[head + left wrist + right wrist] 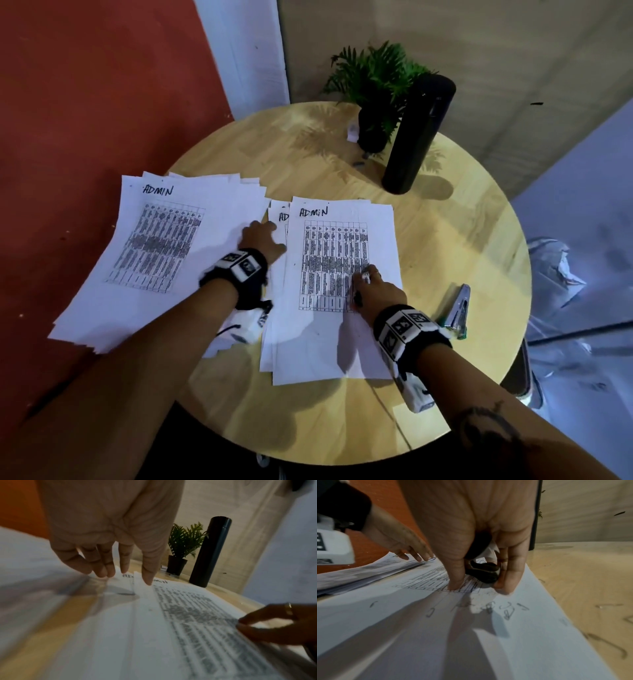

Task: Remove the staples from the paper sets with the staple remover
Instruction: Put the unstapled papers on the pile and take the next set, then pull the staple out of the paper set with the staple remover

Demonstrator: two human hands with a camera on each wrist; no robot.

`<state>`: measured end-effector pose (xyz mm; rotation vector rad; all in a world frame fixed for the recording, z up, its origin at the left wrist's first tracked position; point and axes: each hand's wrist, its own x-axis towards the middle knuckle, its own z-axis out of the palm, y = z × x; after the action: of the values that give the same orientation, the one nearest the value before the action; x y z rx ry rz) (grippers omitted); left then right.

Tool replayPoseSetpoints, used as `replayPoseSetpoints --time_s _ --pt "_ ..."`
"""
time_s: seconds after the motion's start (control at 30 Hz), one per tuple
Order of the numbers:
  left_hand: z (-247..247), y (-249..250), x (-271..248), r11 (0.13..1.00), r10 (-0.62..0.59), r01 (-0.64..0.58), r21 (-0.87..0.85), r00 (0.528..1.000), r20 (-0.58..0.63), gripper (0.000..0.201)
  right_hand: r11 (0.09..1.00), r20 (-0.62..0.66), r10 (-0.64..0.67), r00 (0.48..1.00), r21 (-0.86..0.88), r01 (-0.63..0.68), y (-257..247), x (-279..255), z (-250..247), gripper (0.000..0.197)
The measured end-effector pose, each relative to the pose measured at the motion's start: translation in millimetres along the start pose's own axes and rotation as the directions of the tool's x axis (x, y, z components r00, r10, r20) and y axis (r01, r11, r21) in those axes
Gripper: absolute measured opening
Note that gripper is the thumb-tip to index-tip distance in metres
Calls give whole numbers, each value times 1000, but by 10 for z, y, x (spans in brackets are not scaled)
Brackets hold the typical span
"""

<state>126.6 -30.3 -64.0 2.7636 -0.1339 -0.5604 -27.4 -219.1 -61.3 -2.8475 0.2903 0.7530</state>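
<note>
Both arms are being stretched forward, wrists banded. The left hand [262, 240] is being held palm down, fingers [102, 563] extended. The right hand [375, 291] is being kept curled around a dark object, its fingertips [455, 585] pressed downward.

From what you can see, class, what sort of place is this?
Probably an office corner or break area. A small round wooden table holds printed sheets headed ADMIN, with a stapler, a potted plant and a black flask on it, against a red wall.
</note>
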Motion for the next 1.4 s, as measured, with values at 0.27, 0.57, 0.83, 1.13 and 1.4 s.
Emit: replayPoseSetpoints --time_s 0.27,0.57,0.83,1.13,1.4 --pt "170 347 132 989 -150 150 0 988 25 93 1000 1 7 1000 23 -7 0 11 22 51" --pt "92 335 125 884 -202 264 -385 960 193 61 1000 2 -4 1000 23 4 12 9 38 54" --pt "172 313 -149 797 -18 51 -602 998 59 24 975 -40 34 999 221 -24 86 -52 -208 35" --pt "-233 598 -811 430 238 -340 -837 936 -258 39 898 -629 -41 776 317 305 62 -343 -1521 67" --pt "-819 613 -1297 430 373 -503 -750 855 -359 19 918 -709 9 705 285 275 -104 -934 -2220 16"
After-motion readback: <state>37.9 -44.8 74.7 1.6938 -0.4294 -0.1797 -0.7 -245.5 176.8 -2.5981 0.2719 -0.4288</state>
